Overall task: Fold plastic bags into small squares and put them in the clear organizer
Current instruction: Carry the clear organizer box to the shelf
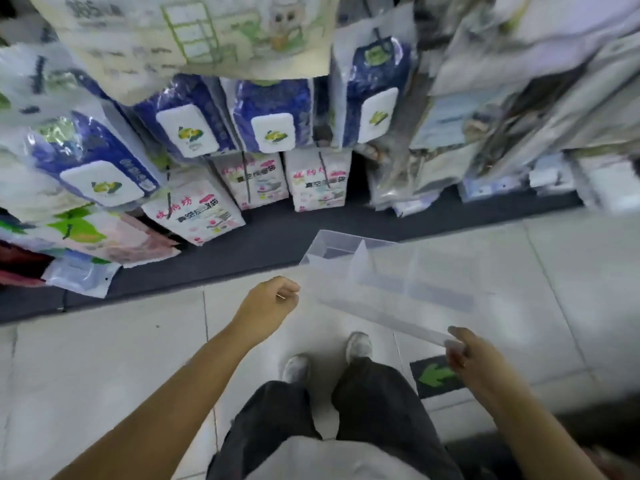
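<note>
The person's pale shirt hem (332, 459) and dark trousers (374, 403) filled the bottom of the view, with two light shoes (359, 346) on the pale tiled floor (104, 358). The right hand (472, 358) had its fingers (456, 345) pinched on the near corner of the clear organizer (391, 282), which it held up in the air, tilted, its dividers visible and its compartments apparently bare. The left hand (268, 301) was loosely curled just beside the organizer's left end; whether it touched the plastic could not be told. Beyond stood shelves of blue packaged goods (270, 112) and white vacuum storage bag packs (318, 183). A green arrow floor sticker (436, 375) lay beneath the right wrist.
</note>
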### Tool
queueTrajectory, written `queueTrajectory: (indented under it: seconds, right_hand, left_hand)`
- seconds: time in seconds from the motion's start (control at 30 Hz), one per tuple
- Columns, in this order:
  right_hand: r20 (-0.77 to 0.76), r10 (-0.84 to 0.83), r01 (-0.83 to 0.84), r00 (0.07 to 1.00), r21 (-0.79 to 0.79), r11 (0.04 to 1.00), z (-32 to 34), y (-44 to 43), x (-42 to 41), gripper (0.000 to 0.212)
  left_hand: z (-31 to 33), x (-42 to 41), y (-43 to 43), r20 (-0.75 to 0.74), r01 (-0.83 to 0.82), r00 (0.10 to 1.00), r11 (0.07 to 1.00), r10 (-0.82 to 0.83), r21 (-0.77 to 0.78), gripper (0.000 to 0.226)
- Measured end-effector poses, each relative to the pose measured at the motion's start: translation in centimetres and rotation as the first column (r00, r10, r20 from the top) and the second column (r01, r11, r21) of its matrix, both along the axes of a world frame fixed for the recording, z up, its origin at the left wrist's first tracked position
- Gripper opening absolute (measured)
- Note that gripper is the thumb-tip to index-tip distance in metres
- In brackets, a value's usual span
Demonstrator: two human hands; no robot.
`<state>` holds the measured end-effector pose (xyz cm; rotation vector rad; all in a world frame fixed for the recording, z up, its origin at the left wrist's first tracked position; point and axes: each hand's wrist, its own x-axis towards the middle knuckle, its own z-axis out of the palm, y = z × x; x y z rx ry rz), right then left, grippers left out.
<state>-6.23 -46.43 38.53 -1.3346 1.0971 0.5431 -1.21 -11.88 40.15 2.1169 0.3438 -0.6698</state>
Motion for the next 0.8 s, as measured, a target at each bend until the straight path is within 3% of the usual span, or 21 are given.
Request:
queueTrajectory:
  seconds: [0.1, 0.27, 0.47, 0.63, 0.8]
  right_hand:
    - [0.072, -0.189, 0.189, 0.979, 0.008, 0.982, 2.5, -3.0, -5.7, 0.019]
    - [0.102, -0.535, 0.533, 0.839, 0.051, 0.845, 4.4, -8.0, -15.1, 0.016]
    - [0.136, -0.699, 0.702, 0.702, 0.034, 0.711, 6.9, -15.8, -18.3, 0.023]
    - [0.242, -0.73, 0.756, 0.639, -0.024, 0.654, 7.9, -25.2, -17.5, 0.017]
    - [0.211, -0.844, 0.857, 0.494, 0.049, 0.514, 7.0, -33.6, -14.0, 0.025]
  left_hand:
    - [2.2, 0.6, -4.2, 0.008, 0.152, 0.988, 0.988, -0.151, -0.024, 0.015]
    - [4.6, 3.8, -14.5, 0.026, 0.412, 0.911, 0.911, -0.411, -0.036, 0.014]
    - [5.9, 7.2, -30.0, 0.013, 0.704, 0.71, 0.709, -0.704, -0.04, 0.013]
    - [6.3, 7.5, -41.1, 0.03, 0.783, 0.618, 0.611, -0.786, -0.114, 0.012]
    - [4.9, 10.2, -49.3, -0.011, 0.749, 0.656, 0.652, -0.755, -0.118, 0.012]
